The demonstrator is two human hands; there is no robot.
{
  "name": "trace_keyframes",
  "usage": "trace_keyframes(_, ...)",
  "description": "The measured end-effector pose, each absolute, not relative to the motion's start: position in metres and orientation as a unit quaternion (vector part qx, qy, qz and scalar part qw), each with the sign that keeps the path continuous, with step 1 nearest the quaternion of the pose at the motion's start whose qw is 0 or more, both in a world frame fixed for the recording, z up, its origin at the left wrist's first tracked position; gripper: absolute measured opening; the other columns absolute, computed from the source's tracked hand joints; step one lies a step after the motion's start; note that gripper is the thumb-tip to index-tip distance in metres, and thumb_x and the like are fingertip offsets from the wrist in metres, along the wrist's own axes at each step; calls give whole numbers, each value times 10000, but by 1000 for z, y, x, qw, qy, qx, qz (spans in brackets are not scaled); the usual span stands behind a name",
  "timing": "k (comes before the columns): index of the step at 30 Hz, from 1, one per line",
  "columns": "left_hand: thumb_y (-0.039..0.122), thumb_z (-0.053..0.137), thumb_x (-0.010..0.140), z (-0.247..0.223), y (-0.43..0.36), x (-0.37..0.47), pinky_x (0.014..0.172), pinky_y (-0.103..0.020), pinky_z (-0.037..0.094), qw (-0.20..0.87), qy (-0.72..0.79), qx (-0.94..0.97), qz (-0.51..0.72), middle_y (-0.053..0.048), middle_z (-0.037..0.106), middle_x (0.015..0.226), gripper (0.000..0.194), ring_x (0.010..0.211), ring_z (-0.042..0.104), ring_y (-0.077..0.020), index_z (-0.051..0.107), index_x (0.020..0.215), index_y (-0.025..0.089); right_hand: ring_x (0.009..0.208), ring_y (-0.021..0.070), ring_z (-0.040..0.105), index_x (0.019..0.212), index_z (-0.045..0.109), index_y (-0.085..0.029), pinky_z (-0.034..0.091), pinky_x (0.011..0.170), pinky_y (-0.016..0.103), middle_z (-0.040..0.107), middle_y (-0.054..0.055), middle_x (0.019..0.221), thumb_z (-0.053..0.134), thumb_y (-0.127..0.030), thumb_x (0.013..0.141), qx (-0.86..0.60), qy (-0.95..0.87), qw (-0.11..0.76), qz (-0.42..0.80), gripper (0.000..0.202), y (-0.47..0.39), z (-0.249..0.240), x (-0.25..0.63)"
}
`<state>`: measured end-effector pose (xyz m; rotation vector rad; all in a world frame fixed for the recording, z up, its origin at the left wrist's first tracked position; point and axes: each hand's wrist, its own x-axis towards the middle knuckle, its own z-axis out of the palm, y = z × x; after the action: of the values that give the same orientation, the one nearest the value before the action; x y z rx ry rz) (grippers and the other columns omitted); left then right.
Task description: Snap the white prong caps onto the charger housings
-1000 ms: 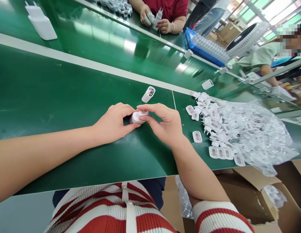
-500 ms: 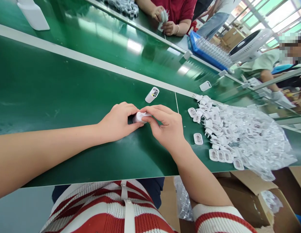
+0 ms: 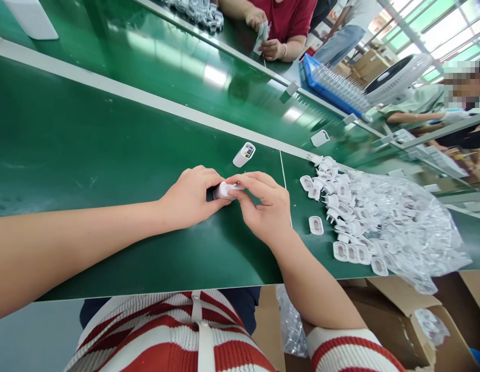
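Between my hands, low over the green table, is a small white housing (image 3: 223, 190). My left hand (image 3: 193, 196) grips its left side between thumb and fingers. Thumb and fingertips of my right hand (image 3: 265, 204) pinch a white piece at the housing's right end; most of that piece is hidden by the fingers. Just beyond my hands lies another white housing (image 3: 244, 154), its open end showing parts inside. To the right of my right hand, a single white plug cover (image 3: 316, 225) lies flat beside a heap of white plug pieces (image 3: 342, 199).
A clear plastic bag (image 3: 421, 232) spreads over the heap's right side. Beyond the pale strip (image 3: 146, 95), a white housing (image 3: 320, 138) and a larger white one (image 3: 32, 19) stand on the green surface. A person's hands (image 3: 273, 49) work across the table. Cardboard boxes (image 3: 383, 315) sit below the right edge.
The housings beyond the pale strip have shifted left in the view. My hands keep nearly the same hold on the white housing. The person at the far right has moved an arm.
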<state>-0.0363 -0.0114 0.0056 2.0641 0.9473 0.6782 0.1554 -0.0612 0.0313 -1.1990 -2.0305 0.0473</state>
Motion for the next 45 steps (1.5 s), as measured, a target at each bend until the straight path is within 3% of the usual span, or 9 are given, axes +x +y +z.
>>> trace_keyframes(2, 429, 706, 934, 6, -12, -36, 1024, -477, 459, 374, 368, 808, 266, -42, 785, 1055, 242, 1039, 653, -279, 784, 1036, 224, 928, 191, 772, 1063, 773, -275, 601, 1059, 398, 833, 10, 1015, 622, -84, 995, -441, -802, 404, -6, 253, -62, 32, 157)
trace_keyframes(5, 431, 705, 934, 7, -12, -36, 1009, -472, 469, 370, 368, 809, 270, -40, 786, 1043, 248, 1017, 656, -276, 780, 1047, 223, 951, 214, 774, 1083, 770, -299, 591, 1097, 445, 833, 8, 1024, 626, -109, 998, -454, -787, 419, -16, 253, -62, 37, 160)
trace_keyframes(11, 430, 693, 936, 7, -12, -36, 1072, -506, 450, 375, 373, 808, 261, -54, 784, 1088, 241, 1080, 652, -294, 781, 1026, 224, 925, 194, 770, 1056, 777, -301, 456, 1244, 492, 835, -16, 1016, 603, -195, 1026, -493, -802, 337, 15, 206, -61, 35, 161)
trace_keyframes(19, 446, 689, 938, 6, -12, -37, 1029, -481, 475, 374, 367, 808, 270, -56, 790, 1077, 267, 1045, 659, -284, 786, 1031, 216, 896, 175, 776, 1032, 775, -294, 357, 1288, 494, 830, -32, 980, 618, -216, 1031, -512, -803, 305, -12, 176, -61, 36, 158)
trace_keyframes(32, 495, 668, 950, 4, -12, -37, 981, -484, 465, 374, 373, 805, 268, -62, 785, 1082, 300, 1034, 640, -286, 762, 1021, 220, 983, 161, 782, 1078, 768, -291, 400, 1238, 430, 841, -29, 1058, 620, -181, 1009, -552, -783, 288, 14, 197, -65, 39, 151)
trace_keyframes(41, 612, 644, 960, 7, -9, -39, 927, -465, 494, 385, 390, 800, 245, -45, 757, 980, 377, 981, 629, -291, 766, 1012, 260, 1056, 167, 777, 1071, 788, -271, 206, 1372, 527, 843, -17, 1097, 658, -176, 1008, -552, -787, 249, 122, 173, -52, 55, 155)
trace_keyframes(45, 612, 665, 952, 8, -8, -40, 966, -474, 506, 383, 385, 803, 244, -46, 777, 1061, 372, 1044, 637, -302, 783, 1067, 279, 1103, 182, 772, 1220, 778, -258, 122, 1389, 573, 838, 5, 1129, 723, -182, 983, -552, -779, 249, 161, 255, -53, 62, 157)
